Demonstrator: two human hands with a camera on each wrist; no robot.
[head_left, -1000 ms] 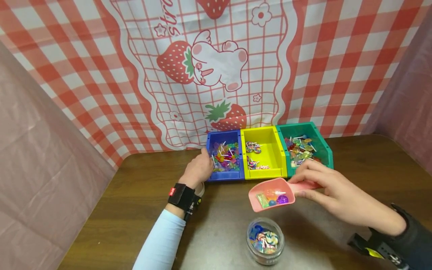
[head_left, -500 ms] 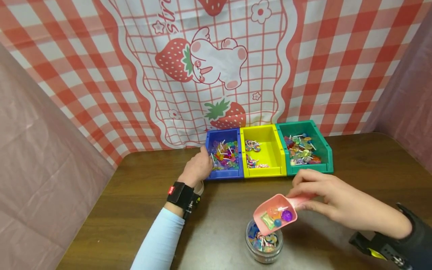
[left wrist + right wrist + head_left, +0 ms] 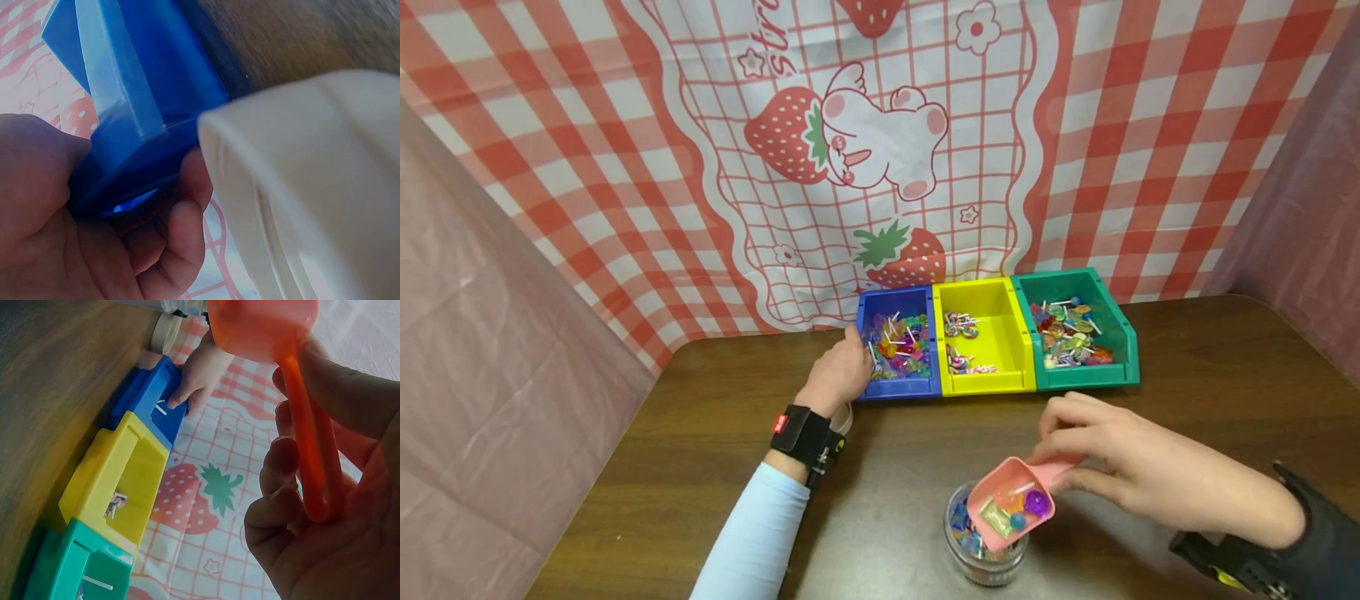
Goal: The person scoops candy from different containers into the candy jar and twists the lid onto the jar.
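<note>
My right hand (image 3: pixel 1116 458) pinches the handle of a pink scoop (image 3: pixel 994 485), and the right wrist view shows the fingers curled about that handle (image 3: pixel 315 450). Toy candies lie in the scoop: a purple ball (image 3: pixel 1037 502), a blue ball (image 3: pixel 1017 522), a pale green wrapped piece and an orange piece. The scoop's front lip overlaps the mouth of a clear jar (image 3: pixel 988 572) of colourful candies. My left hand (image 3: pixel 837 371) grips the left wall of a blue bin (image 3: pixel 901 389); thumb and fingers wrap its edge (image 3: pixel 128 134) in the left wrist view.
A yellow bin (image 3: pixel 988 384) and a green bin (image 3: pixel 1090 376) stand against the blue one, all with small candies. A cream round, lid-like thing (image 3: pixel 312 162) is beside my left wrist. Behind the wooden table (image 3: pixel 700 467) hangs a red-and-white checked cloth (image 3: pixel 1120 133).
My right hand has brought the scoop from in front of the bins down toward me, its lip now over the jar. My left hand stays on the blue bin.
</note>
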